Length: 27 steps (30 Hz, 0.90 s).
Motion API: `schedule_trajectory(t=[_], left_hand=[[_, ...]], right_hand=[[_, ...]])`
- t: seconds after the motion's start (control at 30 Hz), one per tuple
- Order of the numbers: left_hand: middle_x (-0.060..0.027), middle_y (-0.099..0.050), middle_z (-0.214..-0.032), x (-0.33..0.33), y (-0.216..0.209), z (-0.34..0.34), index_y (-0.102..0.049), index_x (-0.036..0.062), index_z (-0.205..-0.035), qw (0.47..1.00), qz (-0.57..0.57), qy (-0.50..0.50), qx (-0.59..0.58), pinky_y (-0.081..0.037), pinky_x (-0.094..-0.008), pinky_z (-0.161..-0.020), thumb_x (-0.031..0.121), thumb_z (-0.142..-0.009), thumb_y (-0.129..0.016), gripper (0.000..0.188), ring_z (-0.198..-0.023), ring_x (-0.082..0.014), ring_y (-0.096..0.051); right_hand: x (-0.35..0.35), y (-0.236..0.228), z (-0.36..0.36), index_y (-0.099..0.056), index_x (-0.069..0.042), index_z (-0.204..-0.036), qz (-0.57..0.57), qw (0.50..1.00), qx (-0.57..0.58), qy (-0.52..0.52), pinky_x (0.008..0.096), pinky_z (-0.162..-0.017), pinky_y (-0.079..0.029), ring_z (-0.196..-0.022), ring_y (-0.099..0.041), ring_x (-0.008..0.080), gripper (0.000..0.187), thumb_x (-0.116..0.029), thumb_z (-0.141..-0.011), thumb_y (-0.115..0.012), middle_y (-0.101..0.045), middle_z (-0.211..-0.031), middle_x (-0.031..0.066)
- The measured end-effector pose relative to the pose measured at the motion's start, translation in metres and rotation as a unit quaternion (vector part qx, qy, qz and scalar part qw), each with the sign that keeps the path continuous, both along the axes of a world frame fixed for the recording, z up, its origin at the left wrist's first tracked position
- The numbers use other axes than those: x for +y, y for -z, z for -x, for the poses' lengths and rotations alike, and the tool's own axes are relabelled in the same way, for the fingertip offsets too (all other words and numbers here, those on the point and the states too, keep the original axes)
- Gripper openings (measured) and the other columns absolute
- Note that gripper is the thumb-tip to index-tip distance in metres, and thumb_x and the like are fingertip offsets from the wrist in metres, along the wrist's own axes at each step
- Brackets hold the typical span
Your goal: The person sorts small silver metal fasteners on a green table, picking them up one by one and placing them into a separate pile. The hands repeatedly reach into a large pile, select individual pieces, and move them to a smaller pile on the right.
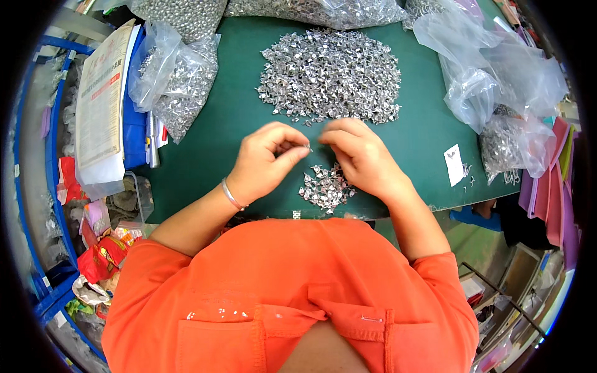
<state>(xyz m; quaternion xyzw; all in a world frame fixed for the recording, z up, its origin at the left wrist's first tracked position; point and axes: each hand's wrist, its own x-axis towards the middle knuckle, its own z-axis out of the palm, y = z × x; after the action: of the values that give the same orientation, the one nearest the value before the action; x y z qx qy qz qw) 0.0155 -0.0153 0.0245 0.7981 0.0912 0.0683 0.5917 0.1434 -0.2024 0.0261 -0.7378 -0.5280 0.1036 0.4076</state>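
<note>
My left hand is closed in a pinch, with a tiny silver metal piece showing at the tips of thumb and forefinger. Just across from it, my right hand has its fingers curled inward and slightly blurred; whatever they may hold is hidden. Between my hands and nearer to me lies a small heap of silver metal pieces, its right side close to my right hand. Beyond both hands spreads a much larger pile of similar small pieces on the green tabletop.
Clear plastic bags of metal parts stand at the far left, with another bag along the back. Crumpled clear bags sit at the right, near a small white card. A blue rack with a paper-covered board borders the left.
</note>
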Motion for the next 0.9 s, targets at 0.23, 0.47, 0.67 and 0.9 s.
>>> schedule_trajectory(t=[0.23,0.47,0.67,0.9], left_hand=[[-0.0040,-0.071,-0.093,0.138,-0.026,-0.010,-0.075,0.0039,-0.098,0.839,-0.269,-0.400,-0.251,-0.053,-0.0288,-0.078,0.009,-0.089,-0.077,0.010,-0.082,-0.0127,-0.065],[-0.0095,-0.074,-0.095,0.189,-0.034,0.014,-0.077,0.0065,-0.097,0.795,-0.461,-0.392,-0.051,-0.054,-0.0376,-0.085,0.010,-0.091,-0.070,0.010,-0.089,-0.0254,-0.071],[-0.0110,-0.072,-0.099,0.067,-0.030,-0.031,-0.073,0.0024,-0.098,0.906,-0.335,-0.149,-0.211,-0.053,-0.0358,-0.086,-0.001,-0.088,-0.069,0.011,-0.094,-0.0248,-0.069],[-0.0130,-0.065,-0.095,0.022,0.015,-0.027,-0.069,0.0007,-0.098,0.950,-0.283,0.032,-0.127,-0.053,-0.0391,-0.080,0.001,-0.084,-0.074,0.015,-0.089,-0.0316,-0.066]], right_hand=[[0.007,0.008,-0.005,-0.068,-0.001,-0.107,0.023,0.998,-0.036,-0.047,0.0431,-0.094,-0.052,-0.110,-0.063,0.0358,0.033,0.009,-0.076,-0.064,-0.066,-0.116,0.0140],[-0.014,0.001,-0.009,-0.069,-0.002,-0.098,-0.035,0.991,0.027,0.126,0.0422,-0.082,-0.055,-0.091,-0.067,0.0347,0.021,0.010,-0.082,-0.064,-0.070,-0.097,0.0132],[0.004,0.015,0.005,-0.069,-0.005,-0.095,-0.031,0.993,-0.104,0.038,0.0403,-0.081,-0.050,-0.093,-0.064,0.0283,0.018,0.002,-0.079,-0.071,-0.069,-0.098,0.0078],[-0.015,0.008,0.009,-0.069,-0.006,-0.093,-0.002,0.995,-0.089,-0.041,0.0395,-0.080,-0.050,-0.092,-0.064,0.0281,0.022,0.005,-0.074,-0.069,-0.069,-0.097,0.0069]])
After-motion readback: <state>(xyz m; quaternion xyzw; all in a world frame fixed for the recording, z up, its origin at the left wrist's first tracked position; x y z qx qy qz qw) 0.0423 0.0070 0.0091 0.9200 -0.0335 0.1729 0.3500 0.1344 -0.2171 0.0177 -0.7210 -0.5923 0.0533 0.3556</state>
